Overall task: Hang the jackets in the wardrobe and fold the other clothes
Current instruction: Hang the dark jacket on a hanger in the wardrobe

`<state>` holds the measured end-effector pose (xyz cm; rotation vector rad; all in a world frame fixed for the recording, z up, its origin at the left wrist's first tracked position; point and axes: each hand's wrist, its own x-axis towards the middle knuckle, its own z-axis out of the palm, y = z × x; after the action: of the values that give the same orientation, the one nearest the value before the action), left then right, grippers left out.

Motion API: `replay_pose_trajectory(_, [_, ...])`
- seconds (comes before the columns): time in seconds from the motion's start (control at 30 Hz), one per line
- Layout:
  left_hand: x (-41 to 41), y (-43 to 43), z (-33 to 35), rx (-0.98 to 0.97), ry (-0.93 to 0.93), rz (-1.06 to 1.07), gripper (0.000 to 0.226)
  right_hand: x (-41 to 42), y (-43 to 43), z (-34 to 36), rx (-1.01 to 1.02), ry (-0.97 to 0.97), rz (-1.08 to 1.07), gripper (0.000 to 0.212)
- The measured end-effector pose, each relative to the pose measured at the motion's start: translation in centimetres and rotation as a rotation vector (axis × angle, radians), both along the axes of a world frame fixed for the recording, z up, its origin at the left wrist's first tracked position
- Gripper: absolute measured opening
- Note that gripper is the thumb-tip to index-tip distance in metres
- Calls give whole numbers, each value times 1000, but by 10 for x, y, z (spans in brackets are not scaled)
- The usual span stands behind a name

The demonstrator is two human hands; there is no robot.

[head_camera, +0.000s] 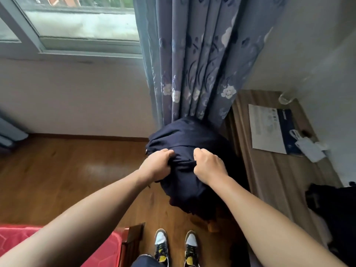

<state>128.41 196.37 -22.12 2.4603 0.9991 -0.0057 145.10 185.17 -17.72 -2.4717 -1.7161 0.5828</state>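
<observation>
The navy garment (185, 135) is bunching up just beside the left edge of the cloth-covered table (279, 180), over the wooden floor (77, 170). I am gripping its gathered fabric with my left hand (156, 164) and right hand (209, 166), fingers curled in. The curtain (192, 64) is hanging behind.

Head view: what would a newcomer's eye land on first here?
Dead centre, the left grip and right grip, both bare hands, clutch a bunched dark blue garment. Right behind it hangs a blue flowered curtain, with a bright window at the upper left.
</observation>
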Motion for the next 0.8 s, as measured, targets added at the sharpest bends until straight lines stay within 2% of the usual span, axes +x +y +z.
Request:
replay_pose_trajectory(0.1, [-3, 16, 35, 42, -98, 3, 20, 6, 14, 45, 85, -17, 41, 15])
replay_pose_trajectory(0.2, [-3, 24, 78, 95, -228, 18, 26, 8, 26, 95, 133, -44, 102, 6])
replay_pose_trajectory(0.23, [-3, 26, 93, 116, -276, 26, 25, 8, 28, 109, 146, -49, 128, 15])
replay_pose_trajectory(0.33, [-8, 32, 137, 173, -412, 42, 26, 4, 28, 145, 39, -130, 251, 74])
replay_pose_trajectory(0.37, [-11, 33, 151, 208, -441, 28, 28, 2, 28, 155, -8, -166, 276, 81])
replay_pose_trajectory(0.47, [-28, 32, 189, 357, -460, -42, 34, -4, 36, 173, -41, -152, 278, 63])
replay_pose_trajectory(0.57, [-51, 35, 212, 446, -443, 1, 16, -10, 51, 172, 52, -25, 281, 33])
replay_pose_trajectory(0.6, [-62, 36, 218, 459, -447, 41, 17, -16, 54, 170, 102, 63, 263, 24])
replay_pose_trajectory(0.7, [-102, 37, 233, 484, -496, 140, 22, -47, 64, 169, 301, 285, 194, 14])
replay_pose_trajectory(0.8, [-145, 28, 248, 484, -536, 251, 18, -82, 79, 187, 393, 279, 247, 10])
